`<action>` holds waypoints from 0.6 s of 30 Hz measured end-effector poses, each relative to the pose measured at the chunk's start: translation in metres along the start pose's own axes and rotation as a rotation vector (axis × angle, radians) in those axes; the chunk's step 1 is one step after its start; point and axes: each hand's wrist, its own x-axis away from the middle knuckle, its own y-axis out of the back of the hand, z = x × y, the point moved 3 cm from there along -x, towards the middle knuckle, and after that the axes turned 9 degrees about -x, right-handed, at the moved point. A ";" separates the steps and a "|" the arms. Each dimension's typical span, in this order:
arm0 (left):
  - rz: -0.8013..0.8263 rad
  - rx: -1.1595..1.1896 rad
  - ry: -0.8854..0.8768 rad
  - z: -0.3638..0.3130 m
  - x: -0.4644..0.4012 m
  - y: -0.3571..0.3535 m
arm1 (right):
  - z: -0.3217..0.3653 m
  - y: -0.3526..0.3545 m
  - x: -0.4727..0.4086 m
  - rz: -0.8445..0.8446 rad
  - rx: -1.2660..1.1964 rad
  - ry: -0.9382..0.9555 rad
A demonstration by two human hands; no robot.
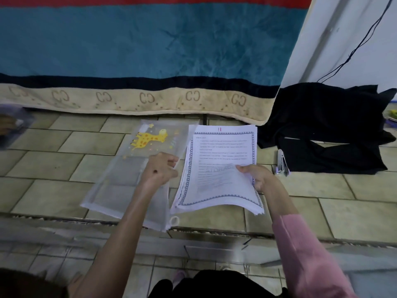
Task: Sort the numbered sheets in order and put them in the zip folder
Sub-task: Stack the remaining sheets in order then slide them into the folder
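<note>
A clear zip folder (120,177) with a yellow giraffe print is held above the tiled floor at centre left. My left hand (160,168) grips its right edge, fingers curled round the rim. Right beside it, a stack of printed sheets (221,151) with a blue border shows a red number at the top of the front page. My right hand (255,176) pinches the stack at its right side, thumb on the front page. The stack's left edge lies next to the folder's open side.
A teal and beige blanket (150,61) hangs behind. Dark cloth (326,125) lies at the right with a stapler (283,163) beside it. A purple plastic item (12,125) sits at far left. A floor step (86,226) runs across below the hands.
</note>
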 end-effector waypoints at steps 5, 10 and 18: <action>0.129 0.020 -0.012 -0.011 0.001 0.013 | -0.006 -0.002 -0.004 -0.032 -0.074 0.000; 0.241 -0.003 0.006 -0.018 0.002 0.020 | -0.010 -0.003 -0.004 -0.081 -0.156 0.062; 0.303 -0.060 0.018 -0.015 -0.003 0.033 | -0.011 -0.012 0.003 -0.135 -0.129 0.152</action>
